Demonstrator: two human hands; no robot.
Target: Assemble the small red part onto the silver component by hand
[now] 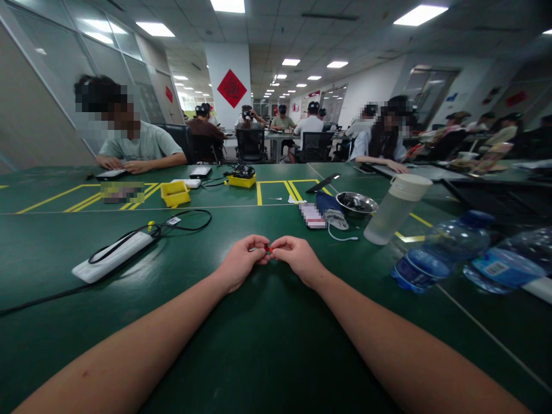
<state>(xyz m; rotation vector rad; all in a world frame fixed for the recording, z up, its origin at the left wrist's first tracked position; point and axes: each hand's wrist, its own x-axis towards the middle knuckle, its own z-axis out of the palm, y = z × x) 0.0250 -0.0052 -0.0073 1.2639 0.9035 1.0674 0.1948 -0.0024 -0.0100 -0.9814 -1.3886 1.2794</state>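
Close together over the green table, my two hands meet at their fingertips. My left hand pinches a tiny dark red piece between thumb and fingers. A tiny orange-red piece sits at the fingertips of my right hand, which is closed in a pinch too. The pieces touch or nearly touch; they are too small to tell their kind, or whether they are one thing. My fingers hide part of them.
A white power strip with black cable lies left. Beyond are yellow trays, a steel bowl and a blue pouch. A frosted bottle and water bottles stand or lie right. Other people sit across the table.
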